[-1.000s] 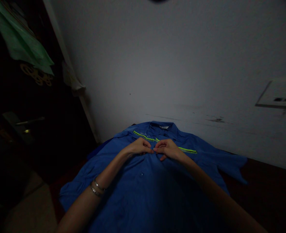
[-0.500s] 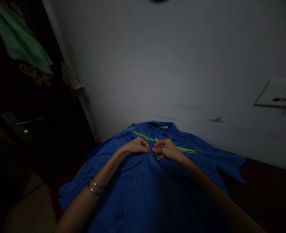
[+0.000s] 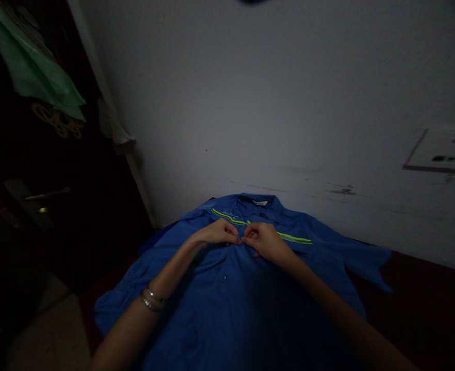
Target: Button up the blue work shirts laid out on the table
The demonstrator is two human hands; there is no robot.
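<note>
While the blue short-sleeved cloth shirt lies spread front-up on the dark reddish surface, its collar towards the pale grey wall, both hands are at work on the middle of its chest. The left hand, below an arm wearing two silvery metal bracelets, and the right hand meet almost fingertip to fingertip at the front opening, just below the bright yellow-green stripe. Each seems to have a narrow pinch of the shirt's cloth between thumb and fingers, with creases running out from there; what lies inside the pinch is hidden. Judging by this, the laying-out is done and the joining of the front edges is under way, not finished at this spot. A small round button shows below the hands, but I cannot tell whether it is fastened. The lower front, sunk in shadow, may remain to be done; the collar stands open at the neck.
</note>
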